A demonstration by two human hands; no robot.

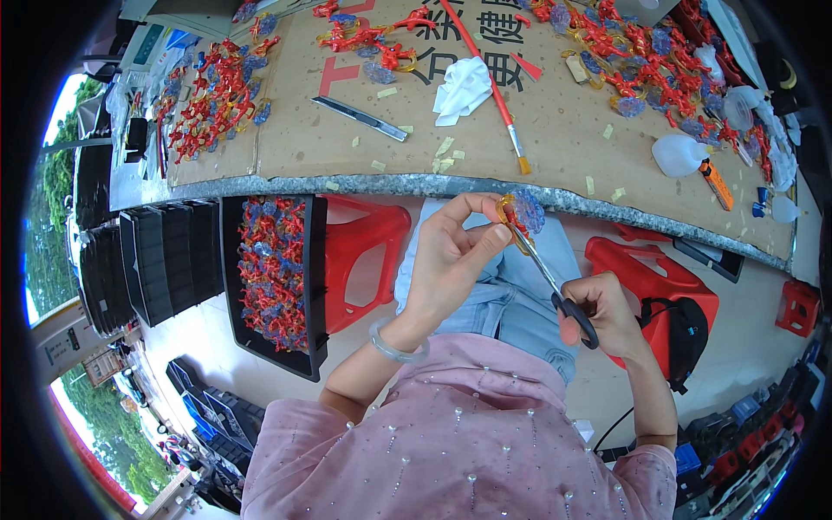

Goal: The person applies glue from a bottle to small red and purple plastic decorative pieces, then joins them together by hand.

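Observation:
My left hand [452, 258] pinches a small plastic figurine [527, 211] between thumb and fingers, just off the table's near edge and above my lap. Translucent blue shows on the figurine's outer side, with red and yellow parts by my fingertips. In my right hand [604, 314] is a pair of scissors [574, 314] with black handles, the fingers curled round the loops. Their metal blades reach up to the figurine's yellow part. Whether the blades touch it or are closed I cannot make out. Finger and thumb hide part of the figurine.
The cardboard-covered table [286, 130] bears figurine piles at left [212, 108] and right [646, 56], a utility knife [360, 118], a paintbrush [498, 95], crumpled tissue [462, 89] and a white bottle [679, 155]. A black crate [318, 295] of figurines and red stools [368, 251] stand below.

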